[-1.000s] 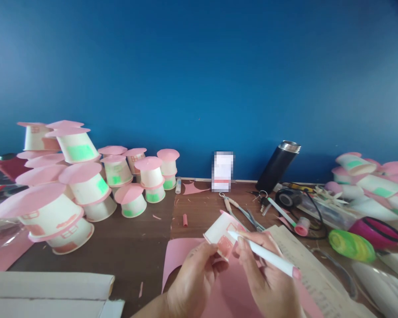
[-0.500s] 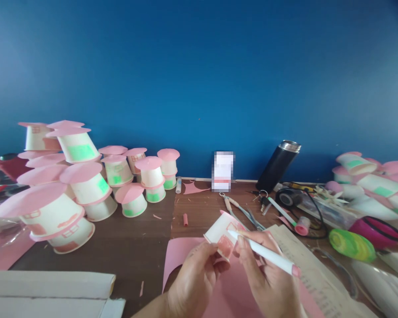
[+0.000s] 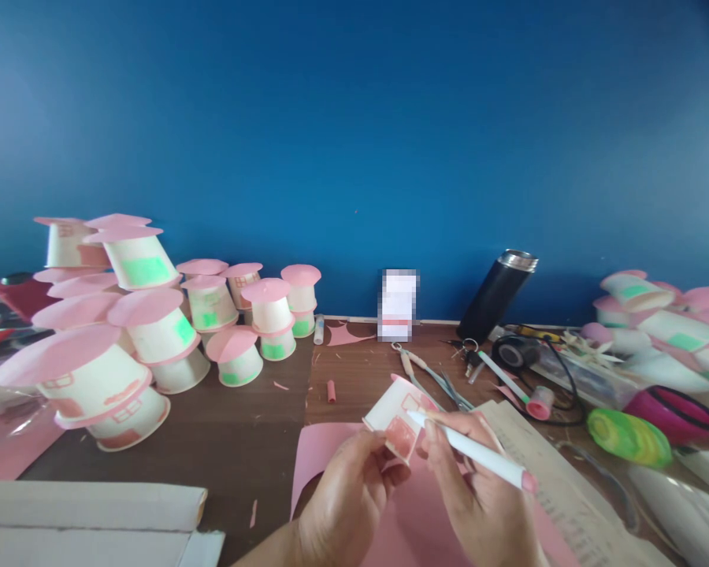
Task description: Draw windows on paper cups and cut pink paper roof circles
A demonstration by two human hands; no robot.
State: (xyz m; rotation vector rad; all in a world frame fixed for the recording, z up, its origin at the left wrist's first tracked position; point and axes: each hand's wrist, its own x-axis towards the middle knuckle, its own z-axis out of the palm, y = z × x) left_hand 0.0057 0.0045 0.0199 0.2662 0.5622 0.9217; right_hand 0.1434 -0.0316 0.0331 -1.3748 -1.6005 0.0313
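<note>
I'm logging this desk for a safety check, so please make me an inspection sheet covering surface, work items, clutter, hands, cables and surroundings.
Surface: brown table, with pink paper beneath the hands.
Work items: white paper cup with a reddish window and door drawn on it; white marker, tip at the cup, contact hard to confirm.
Clutter: pink scraps, keys, pink-topped cups at left, more cups heaped at right.
Hands: left hand holds the cup; right hand holds the marker in its fingers.
Cables: black cord looped at right, ends unclear.
Surroundings: blue wall behind; black bottle near it.
</note>
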